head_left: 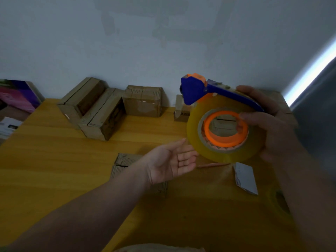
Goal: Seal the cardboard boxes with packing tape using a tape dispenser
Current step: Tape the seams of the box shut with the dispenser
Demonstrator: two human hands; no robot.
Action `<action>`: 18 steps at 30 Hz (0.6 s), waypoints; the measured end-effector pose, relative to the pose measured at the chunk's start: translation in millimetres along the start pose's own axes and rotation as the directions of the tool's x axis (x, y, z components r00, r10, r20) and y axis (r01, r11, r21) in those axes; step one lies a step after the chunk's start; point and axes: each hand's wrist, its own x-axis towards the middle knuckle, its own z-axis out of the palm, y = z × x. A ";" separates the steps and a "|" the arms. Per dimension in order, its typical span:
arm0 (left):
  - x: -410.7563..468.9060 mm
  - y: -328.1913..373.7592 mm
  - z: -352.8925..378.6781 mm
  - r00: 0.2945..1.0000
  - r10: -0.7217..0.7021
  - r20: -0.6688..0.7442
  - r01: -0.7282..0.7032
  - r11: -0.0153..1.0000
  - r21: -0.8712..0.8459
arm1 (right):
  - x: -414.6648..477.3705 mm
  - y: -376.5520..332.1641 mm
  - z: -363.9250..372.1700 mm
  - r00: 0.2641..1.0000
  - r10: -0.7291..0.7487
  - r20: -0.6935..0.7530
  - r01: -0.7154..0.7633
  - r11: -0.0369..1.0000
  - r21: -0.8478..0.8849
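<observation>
My right hand (pixel 272 122) grips a blue and orange tape dispenser (pixel 196 90) loaded with a yellowish roll of packing tape (pixel 196 140), held up above the table. The thumb lies across the roll's orange core. My left hand (pixel 172 160) is open, palm up, fingers straight, just left of the roll and apart from it. Under my left wrist lies a small cardboard box (pixel 125 160), partly hidden by the arm. Three cardboard boxes stand at the back of the table: two long ones (pixel 81 99) (pixel 103 119) and a squarer one (pixel 143 100).
The yellow wooden table (pixel 54 160) runs to a pale wall. Another small box (pixel 180 110) sits behind the dispenser. A grey folded packet (pixel 245 177) and a thin stick (pixel 212 164) lie under the roll. A second tape roll (pixel 280 202) rests at right. Printed items (pixel 16 95) sit far left.
</observation>
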 end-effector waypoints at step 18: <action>-110.5 57.0 -134.7 0.656 0.510 -0.557 -0.104 0.792 0.602 | 4.8 47.2 26.2 0.916 0.237 0.324 0.029 0.765 -0.643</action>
